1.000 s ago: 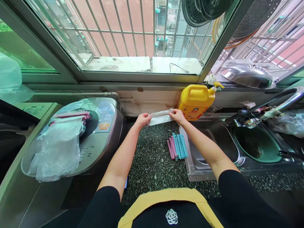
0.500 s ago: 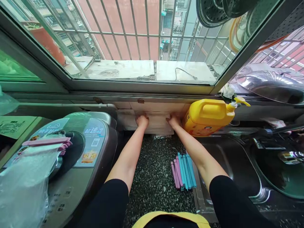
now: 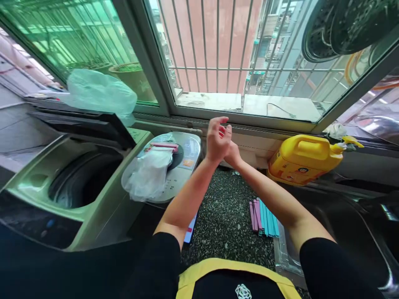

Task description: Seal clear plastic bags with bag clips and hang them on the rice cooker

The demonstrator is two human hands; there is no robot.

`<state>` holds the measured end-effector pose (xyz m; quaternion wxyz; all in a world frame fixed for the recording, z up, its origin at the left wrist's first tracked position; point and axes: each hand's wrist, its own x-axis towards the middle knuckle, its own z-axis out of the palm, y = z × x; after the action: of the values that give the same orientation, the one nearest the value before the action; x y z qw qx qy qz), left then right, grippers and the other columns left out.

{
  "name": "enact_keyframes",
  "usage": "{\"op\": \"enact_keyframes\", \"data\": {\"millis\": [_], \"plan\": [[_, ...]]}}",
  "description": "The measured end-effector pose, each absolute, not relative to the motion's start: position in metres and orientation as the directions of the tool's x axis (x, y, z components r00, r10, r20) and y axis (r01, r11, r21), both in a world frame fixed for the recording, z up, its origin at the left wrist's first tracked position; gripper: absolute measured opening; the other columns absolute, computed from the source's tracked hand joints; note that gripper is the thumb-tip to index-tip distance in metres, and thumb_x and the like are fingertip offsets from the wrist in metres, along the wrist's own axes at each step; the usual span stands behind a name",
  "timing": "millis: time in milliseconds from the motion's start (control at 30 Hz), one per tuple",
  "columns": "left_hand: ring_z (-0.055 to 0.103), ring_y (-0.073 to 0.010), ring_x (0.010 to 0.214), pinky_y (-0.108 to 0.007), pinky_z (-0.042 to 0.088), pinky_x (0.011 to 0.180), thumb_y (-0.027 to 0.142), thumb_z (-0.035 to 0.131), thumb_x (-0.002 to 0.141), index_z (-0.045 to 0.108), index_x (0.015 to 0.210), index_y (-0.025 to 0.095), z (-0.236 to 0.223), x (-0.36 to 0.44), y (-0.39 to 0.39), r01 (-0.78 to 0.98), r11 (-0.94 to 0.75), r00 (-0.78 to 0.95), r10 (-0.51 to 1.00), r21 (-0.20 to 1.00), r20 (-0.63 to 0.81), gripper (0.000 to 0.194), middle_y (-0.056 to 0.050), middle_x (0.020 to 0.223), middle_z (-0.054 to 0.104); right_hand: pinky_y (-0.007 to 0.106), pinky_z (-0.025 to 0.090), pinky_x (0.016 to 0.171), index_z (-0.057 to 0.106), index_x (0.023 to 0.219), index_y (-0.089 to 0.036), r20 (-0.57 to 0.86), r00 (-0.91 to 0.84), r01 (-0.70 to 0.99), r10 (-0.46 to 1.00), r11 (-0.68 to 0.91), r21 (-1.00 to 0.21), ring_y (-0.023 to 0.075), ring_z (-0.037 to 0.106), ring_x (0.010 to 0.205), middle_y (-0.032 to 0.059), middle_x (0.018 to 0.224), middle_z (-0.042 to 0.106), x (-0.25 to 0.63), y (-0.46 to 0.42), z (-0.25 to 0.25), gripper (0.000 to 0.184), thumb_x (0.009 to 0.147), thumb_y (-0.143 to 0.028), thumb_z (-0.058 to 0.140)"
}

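Observation:
My left hand [image 3: 216,140] is raised in front of the window frame, fingers curled inward. A small red spot shows between the fingers; I cannot make out what it is. My right hand [image 3: 233,154] sits just behind it, touching it, with its fingers hidden. Below the hands, a bundle of blue and pink sealing clips [image 3: 263,216] lies on the speckled counter [image 3: 224,216]. No clear bag shows in either hand.
A yellow jug [image 3: 302,160] stands right of the hands by the wall. Left is a rice cooker [image 3: 187,160] with a clear plastic bag [image 3: 149,174] and pink clips [image 3: 163,145] on its lid. Further left is an open washing machine [image 3: 71,182]. A sink [image 3: 349,216] lies to the right.
Both hands left the back wall, rose and came together in front of the window. The clear bag they held a second ago is out of sight. The view swung left.

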<state>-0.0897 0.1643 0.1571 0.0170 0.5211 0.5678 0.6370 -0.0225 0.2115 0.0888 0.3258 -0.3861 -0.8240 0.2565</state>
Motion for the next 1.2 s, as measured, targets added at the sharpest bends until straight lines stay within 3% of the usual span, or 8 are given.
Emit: {"op": "enact_keyframes", "data": {"millis": [133,233,333,467,633,767,1000,1200], "plan": [[0.055,-0.0120,0.080,-0.023,0.044,0.074,0.026,0.048,0.082,0.058,0.090,0.015,0.200,-0.179,0.117,0.720,-0.174,-0.442,0.632,0.672,0.637,0.017,-0.004,0.088,0.060,0.024,0.044,0.071,0.063,0.093,-0.017,0.312,-0.635,0.383,0.707,0.638,-0.668,0.0140,0.059,0.076,0.0032,0.087,0.067,-0.081,0.173,0.112,0.020,0.081,-0.026,0.050],[0.057,-0.0158,0.081,-0.026,0.043,0.077,0.023,0.045,0.081,0.061,0.084,0.014,0.200,-0.249,0.095,0.749,0.249,-0.584,0.687,0.614,0.432,0.019,-0.005,0.081,0.063,0.024,0.045,0.072,0.063,0.099,-0.018,0.200,-0.675,0.449,0.710,0.610,-0.653,0.0150,0.061,0.082,0.0038,0.093,0.068,-0.115,0.161,0.123,0.023,0.081,-0.027,0.051],[0.058,-0.0241,0.091,-0.031,0.043,0.080,0.021,0.045,0.078,0.065,0.083,0.015,0.183,-0.297,0.082,0.698,0.561,-0.698,0.671,0.445,0.250,0.021,-0.012,0.090,0.066,0.025,0.045,0.075,0.064,0.101,-0.018,0.138,-0.670,0.526,0.730,0.598,-0.605,0.0171,0.061,0.090,0.0059,0.099,0.068,-0.138,0.156,0.130,0.025,0.082,-0.030,0.053],[0.057,-0.0318,0.099,-0.037,0.042,0.082,0.021,0.044,0.077,0.067,0.079,0.012,0.160,-0.322,0.078,0.668,0.678,-0.729,0.679,0.309,0.088,0.024,-0.018,0.094,0.067,0.024,0.044,0.070,0.068,0.091,-0.019,0.090,-0.670,0.583,0.737,0.598,-0.550,0.0171,0.062,0.084,0.0049,0.091,0.070,-0.157,0.151,0.133,0.024,0.082,-0.035,0.052],[0.057,-0.0304,0.098,-0.035,0.042,0.082,0.021,0.047,0.075,0.066,0.072,0.015,0.152,-0.323,0.077,0.694,0.628,-0.691,0.718,0.351,0.080,0.021,-0.015,0.088,0.068,0.024,0.043,0.065,0.069,0.085,-0.021,0.112,-0.637,0.607,0.763,0.585,-0.538,0.0173,0.062,0.080,0.0037,0.087,0.070,-0.165,0.145,0.135,0.017,0.080,-0.029,0.054],[0.059,-0.0240,0.084,-0.031,0.042,0.077,0.024,0.049,0.074,0.060,0.062,0.017,0.170,-0.317,0.070,0.675,0.559,-0.695,0.700,0.481,0.163,0.017,-0.009,0.072,0.066,0.025,0.044,0.069,0.067,0.088,-0.021,0.203,-0.591,0.557,0.781,0.577,-0.598,0.0167,0.061,0.082,0.0029,0.090,0.069,-0.159,0.146,0.142,0.016,0.079,-0.025,0.055],[0.049,-0.0100,0.057,-0.022,0.041,0.058,0.032,0.049,0.076,0.052,0.067,0.016,0.198,-0.250,0.046,0.464,-0.003,-0.611,0.723,0.886,0.322,0.019,0.001,0.059,0.053,0.025,0.045,0.070,0.065,0.091,-0.016,0.498,-0.498,0.212,0.710,0.656,-0.725,0.0137,0.058,0.073,0.0028,0.082,0.066,-0.077,0.128,0.149,0.021,0.079,-0.028,0.053],[0.052,-0.0113,0.064,-0.023,0.043,0.064,0.042,0.044,0.080,0.055,0.071,0.017,0.150,-0.149,0.027,0.312,-0.190,-0.447,0.835,0.931,0.320,0.029,0.000,0.066,0.057,0.027,0.047,0.068,0.064,0.088,-0.018,0.573,-0.370,0.217,0.731,0.668,-0.712,0.0147,0.057,0.072,0.0042,0.081,0.066,0.045,0.072,0.125,0.023,0.082,-0.037,0.052]]}}
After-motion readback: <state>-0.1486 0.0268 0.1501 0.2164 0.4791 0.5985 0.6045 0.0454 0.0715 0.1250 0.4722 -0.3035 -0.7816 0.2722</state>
